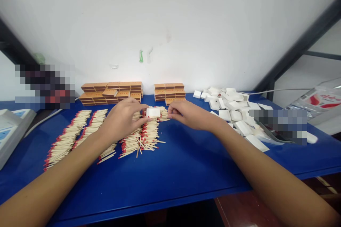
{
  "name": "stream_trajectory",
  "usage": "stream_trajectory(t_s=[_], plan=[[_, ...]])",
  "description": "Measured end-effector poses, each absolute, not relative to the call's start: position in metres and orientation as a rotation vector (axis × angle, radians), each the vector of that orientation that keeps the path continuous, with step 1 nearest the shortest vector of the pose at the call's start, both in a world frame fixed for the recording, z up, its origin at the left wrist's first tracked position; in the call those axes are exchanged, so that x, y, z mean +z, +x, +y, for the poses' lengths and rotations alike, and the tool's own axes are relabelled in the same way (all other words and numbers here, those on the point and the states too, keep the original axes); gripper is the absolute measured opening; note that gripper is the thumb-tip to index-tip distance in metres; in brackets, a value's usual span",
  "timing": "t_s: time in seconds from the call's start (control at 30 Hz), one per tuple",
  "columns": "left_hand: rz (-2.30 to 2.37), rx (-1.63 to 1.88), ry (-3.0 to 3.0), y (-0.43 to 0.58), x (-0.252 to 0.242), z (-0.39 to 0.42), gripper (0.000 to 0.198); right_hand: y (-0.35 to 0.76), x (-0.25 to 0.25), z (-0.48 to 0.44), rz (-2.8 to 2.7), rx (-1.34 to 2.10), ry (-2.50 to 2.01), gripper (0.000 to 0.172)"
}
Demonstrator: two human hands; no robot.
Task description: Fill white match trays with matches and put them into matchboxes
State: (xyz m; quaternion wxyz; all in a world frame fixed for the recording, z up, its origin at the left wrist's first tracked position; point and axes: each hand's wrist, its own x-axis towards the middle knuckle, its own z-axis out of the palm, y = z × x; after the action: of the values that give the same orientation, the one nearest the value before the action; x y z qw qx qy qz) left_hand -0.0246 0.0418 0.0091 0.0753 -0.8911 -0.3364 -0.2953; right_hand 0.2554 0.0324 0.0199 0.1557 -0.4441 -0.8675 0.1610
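My left hand (125, 117) pinches a small white matchbox tray (153, 112) by its left end, between thumb and fingers. The tray is held above rows of red-tipped matches (150, 133). To its right, my right hand (183, 113) has thumb and forefinger pressed together beside the tray. Whatever lies between those fingertips, if anything, is too small to make out. Several loose matches lie crossed at the front of the nearest row. Part of the rows is hidden behind my left hand and forearm.
Orange-brown matchboxes stand in a left stack (112, 92) and a smaller middle stack (169, 92) against the white wall. A heap of white trays (234, 106) covers the right side of the blue table (170, 177). A white-grey device (13, 124) stands at far left.
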Motion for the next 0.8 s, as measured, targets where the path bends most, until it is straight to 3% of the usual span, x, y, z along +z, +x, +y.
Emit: stream_trajectory(t_s=[0.8], plan=[[-0.887,-0.935,-2.689,-0.017,0.009,0.036,0.04,0.234,0.009,0.023,-2.321,0.185,-1.064,0.008]])
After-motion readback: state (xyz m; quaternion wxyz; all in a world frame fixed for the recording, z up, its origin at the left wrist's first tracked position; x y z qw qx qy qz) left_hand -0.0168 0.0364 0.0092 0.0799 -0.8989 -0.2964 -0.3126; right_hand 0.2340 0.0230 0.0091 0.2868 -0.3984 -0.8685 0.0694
